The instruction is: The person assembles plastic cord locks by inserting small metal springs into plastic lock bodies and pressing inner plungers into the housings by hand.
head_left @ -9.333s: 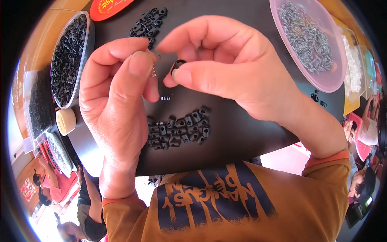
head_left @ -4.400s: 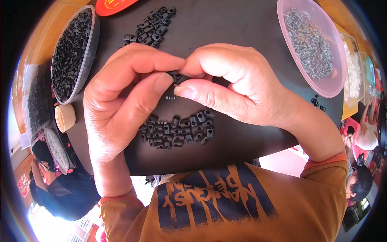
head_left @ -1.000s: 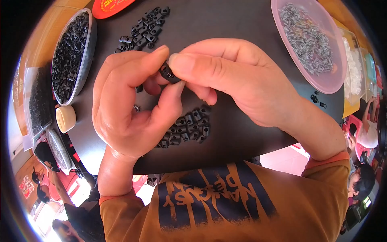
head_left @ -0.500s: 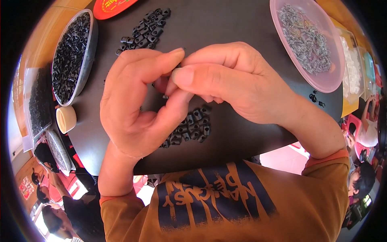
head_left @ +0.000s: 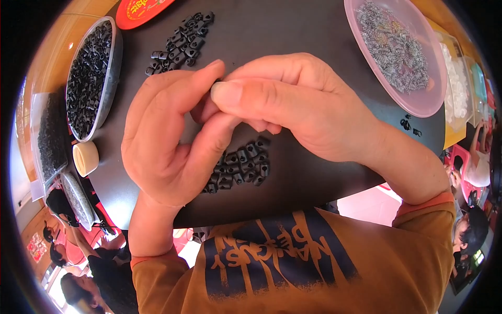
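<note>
My left hand (head_left: pixel 175 133) and my right hand (head_left: pixel 308 104) meet above the dark table, fingertips together. My right thumb and fingers are pinched closed at the tips of my left fingers. A dark sliver of a small black part (head_left: pixel 216 82) shows beside the right thumb tip; the rest is covered by fingers. My left fingers curl round in a closed grip, and what lies inside them is hidden. Below the hands sits a cluster of black cord locks (head_left: pixel 243 165), laid close together. Beyond them lies another group of black cord locks (head_left: pixel 183 44).
A pink bowl of metal springs (head_left: pixel 442 91) stands at the far right, with a few small black pieces (head_left: pixel 406 124) near it. At left are a clear tub of black parts (head_left: pixel 116 68) and a tan cup (head_left: pixel 86 158). A red plate (head_left: pixel 141 22) lies far left. Other people sit nearby.
Both hands have shifted slightly left, still joined at the fingertips. A bit of metal spring seen at the left hand earlier is now out of sight.
</note>
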`<state>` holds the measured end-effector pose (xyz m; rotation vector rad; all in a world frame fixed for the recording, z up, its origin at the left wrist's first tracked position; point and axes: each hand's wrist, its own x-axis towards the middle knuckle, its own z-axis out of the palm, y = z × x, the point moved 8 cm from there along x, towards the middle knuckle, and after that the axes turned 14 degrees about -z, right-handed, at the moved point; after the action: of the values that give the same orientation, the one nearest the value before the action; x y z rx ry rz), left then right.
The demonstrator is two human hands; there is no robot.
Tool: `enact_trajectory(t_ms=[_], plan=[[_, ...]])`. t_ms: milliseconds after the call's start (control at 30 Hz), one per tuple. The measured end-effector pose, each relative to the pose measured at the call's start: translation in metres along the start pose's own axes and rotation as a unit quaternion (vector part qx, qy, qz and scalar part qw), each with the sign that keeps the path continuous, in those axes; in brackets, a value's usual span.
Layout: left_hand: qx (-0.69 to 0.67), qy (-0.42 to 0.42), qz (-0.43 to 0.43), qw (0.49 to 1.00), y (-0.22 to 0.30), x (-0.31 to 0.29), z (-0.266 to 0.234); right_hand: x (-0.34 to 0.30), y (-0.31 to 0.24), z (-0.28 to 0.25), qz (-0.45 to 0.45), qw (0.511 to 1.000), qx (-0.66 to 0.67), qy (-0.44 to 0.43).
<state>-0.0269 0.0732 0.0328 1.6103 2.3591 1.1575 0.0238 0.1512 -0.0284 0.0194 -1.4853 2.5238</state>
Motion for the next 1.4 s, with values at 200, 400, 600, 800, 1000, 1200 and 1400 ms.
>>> enact_trajectory(t_ms=[200, 400, 600, 800, 1000, 1200, 1400], plan=[[0.039, 0.026, 0.001, 0.999, 0.006, -0.002, -0.002, -0.001, -0.002, 0.002, -0.014, 1.000, -0.005, 0.002], [-0.035, -0.025, -0.061, 0.997, -0.011, -0.002, 0.001, 0.001, 0.005, -0.002, 0.009, 1.000, -0.025, 0.003], [-0.074, 0.030, -0.056, 0.995, -0.016, 0.003, -0.005, 0.001, 0.005, 0.003, 0.034, 0.997, -0.046, -0.041], [-0.053, -0.053, -0.070, 0.995, -0.013, 0.001, -0.003, -0.003, 0.009, 0.007, 0.025, 0.998, -0.031, -0.044], [-0.111, -0.128, -0.120, 0.978, -0.020, 0.007, -0.005, -0.001, 0.005, 0.006, -0.015, 0.992, -0.113, -0.060], [-0.208, -0.145, -0.181, 0.950, -0.031, 0.006, -0.004, 0.000, -0.004, 0.011, -0.119, 0.960, -0.226, -0.113], [-0.210, -0.154, -0.248, 0.933, -0.036, 0.003, -0.002, -0.001, -0.016, 0.015, -0.207, 0.893, -0.381, -0.123]])
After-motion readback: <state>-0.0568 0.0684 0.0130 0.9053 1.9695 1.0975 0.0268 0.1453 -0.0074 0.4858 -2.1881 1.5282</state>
